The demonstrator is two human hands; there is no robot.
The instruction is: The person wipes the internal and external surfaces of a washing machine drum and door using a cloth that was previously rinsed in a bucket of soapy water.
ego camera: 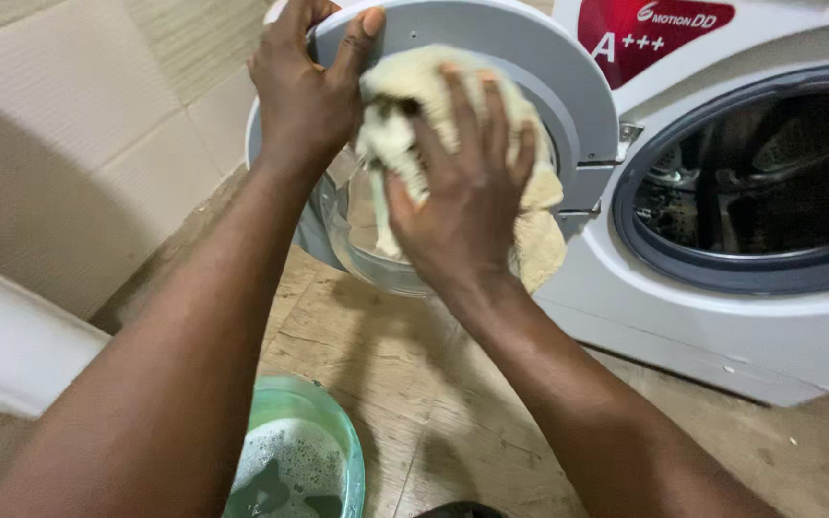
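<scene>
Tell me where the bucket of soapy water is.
The green bucket sits on the floor at the bottom of the head view, under the left arm, below the open washer door.

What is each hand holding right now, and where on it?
Right hand presses a cream cloth flat against the door glass. Left hand grips the open washer door by its top rim.

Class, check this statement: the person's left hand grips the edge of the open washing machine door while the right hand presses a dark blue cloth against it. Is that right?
Not quite. In the head view the cloth is pale yellow, not dark blue. The rest holds: the left hand grips the edge of the open door and the right hand presses the cloth against it.
</scene>
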